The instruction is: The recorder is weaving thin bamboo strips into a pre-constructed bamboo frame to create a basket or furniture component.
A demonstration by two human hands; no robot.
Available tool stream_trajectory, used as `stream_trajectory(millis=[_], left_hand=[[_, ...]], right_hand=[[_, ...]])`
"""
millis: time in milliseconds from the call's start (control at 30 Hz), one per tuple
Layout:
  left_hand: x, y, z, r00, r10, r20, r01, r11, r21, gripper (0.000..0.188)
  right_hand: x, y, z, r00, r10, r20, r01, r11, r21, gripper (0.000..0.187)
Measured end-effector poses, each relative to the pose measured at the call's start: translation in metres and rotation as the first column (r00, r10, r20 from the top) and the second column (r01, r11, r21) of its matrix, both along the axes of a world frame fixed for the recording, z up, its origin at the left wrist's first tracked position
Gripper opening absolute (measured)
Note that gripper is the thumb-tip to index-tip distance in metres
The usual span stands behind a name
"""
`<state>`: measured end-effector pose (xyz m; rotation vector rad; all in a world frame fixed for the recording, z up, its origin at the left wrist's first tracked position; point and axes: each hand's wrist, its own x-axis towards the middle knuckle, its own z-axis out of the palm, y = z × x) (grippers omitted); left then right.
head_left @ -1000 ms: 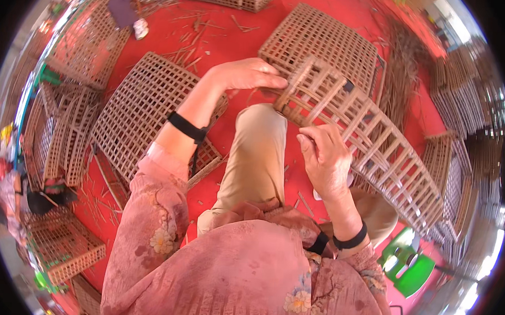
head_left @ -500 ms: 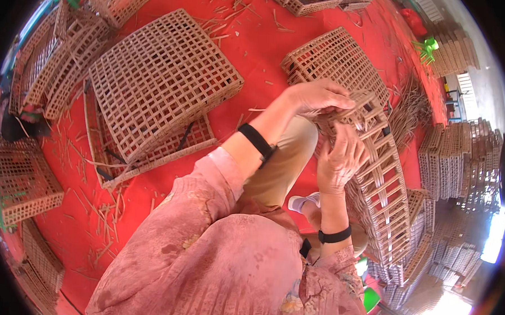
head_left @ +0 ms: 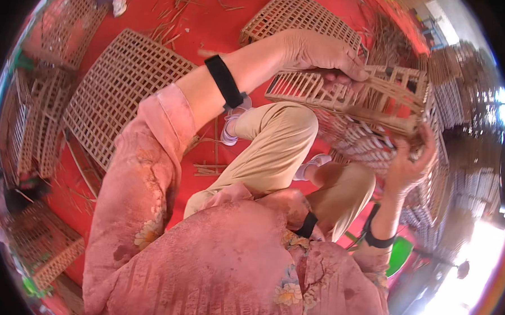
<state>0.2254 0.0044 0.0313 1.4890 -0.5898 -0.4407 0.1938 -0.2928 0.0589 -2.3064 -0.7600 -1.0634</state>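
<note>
A brown woven lattice basket (head_left: 373,114) stands tilted up at the right, beyond my right knee. One slatted side faces up, and the coarser weave of another side shows below it. My left hand (head_left: 324,55) reaches across to the slatted side, its fingers closed on the flat strands and partly hidden under them. Down at the near right corner, my right hand (head_left: 408,167) curls its thumb and fingers round the rim. Black bands (head_left: 224,82) circle both wrists.
Another lattice basket (head_left: 126,90) lies at the left, and one (head_left: 298,17) lies at the far side. Woven pieces (head_left: 37,120) lean at the left edge. Stacks of baskets (head_left: 477,167) stand at the right. Loose strands (head_left: 165,18) litter the red floor. A green object (head_left: 399,257) sits by my right forearm.
The basket has turned so that its slatted side runs crosswise. My hands have moved apart: the left is farther forward, the right out at the near corner. The view has shifted too.
</note>
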Motion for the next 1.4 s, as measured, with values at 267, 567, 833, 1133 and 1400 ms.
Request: stream_trajectory(millis=[267,567,833,1133,1400], left_hand=[[0.014,-0.138,-0.007,0.677,0.685,0.269,-0.707,0.707,-0.021,0.038],[0.003,-0.223,0.001,0.433,0.854,0.288,-0.852,0.492,-0.179,0.04],[0.001,-0.209,0.02,0.602,0.706,0.372,-0.717,0.684,-0.137,0.029],[0.015,-0.181,-0.049,0.751,0.657,0.068,-0.658,0.753,-0.01,0.027],[0.032,-0.061,-0.247,0.634,0.769,0.075,-0.667,0.496,0.556,0.035]], right_hand=[[0.015,-0.045,0.007,0.993,-0.092,0.073,0.08,0.985,0.153,0.041],[0.02,-0.099,0.016,0.971,-0.158,0.18,0.08,0.923,0.375,0.038],[0.006,-0.131,0.014,0.939,-0.237,0.251,0.156,0.94,0.303,0.037],[0.017,-0.199,0.037,0.718,-0.54,0.439,0.498,0.839,0.219,0.028],[0.028,-0.29,0.041,0.41,-0.803,0.433,0.782,0.553,0.285,0.024]])
